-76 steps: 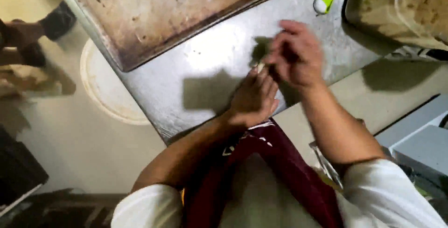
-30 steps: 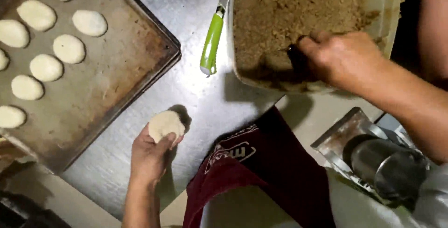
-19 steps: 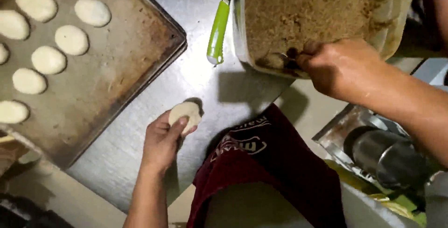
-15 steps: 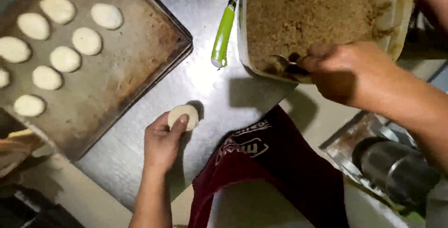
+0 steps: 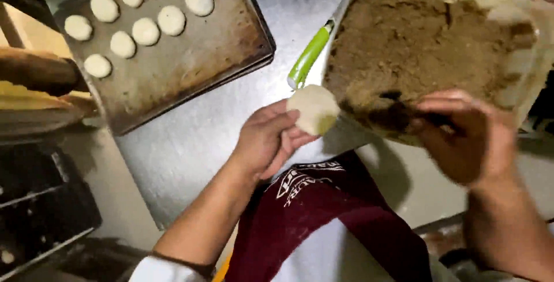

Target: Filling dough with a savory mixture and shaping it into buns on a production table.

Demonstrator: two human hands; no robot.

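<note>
The left hand (image 5: pixel 270 143) cups a flattened round of pale dough (image 5: pixel 313 109) on its fingertips, fingers curled under and closed on it, holding it above the steel table (image 5: pixel 190 143) just off the near edge of the clear tub (image 5: pixel 522 68) of brown crumbly filling (image 5: pixel 427 45); the right hand (image 5: pixel 464 137) is bunched at the tub's near rim, fingers drawn together over the filling around something dark, though blur hides whether that is a spoon or a clump, so what it grips I cannot tell; to do this well, I judge the dough should stay level and slightly cupped, with its middle open beside the tub; the disc is nearly round, with no clear long axis, its broad face turned up and tipped a little toward the tub; a green-handled tool (image 5: pixel 309 57) lies along the tub's left side, and a baking tray (image 5: pixel 190 68) with dough pieces (image 5: pixel 144 31) sits at the table's far left.
</note>
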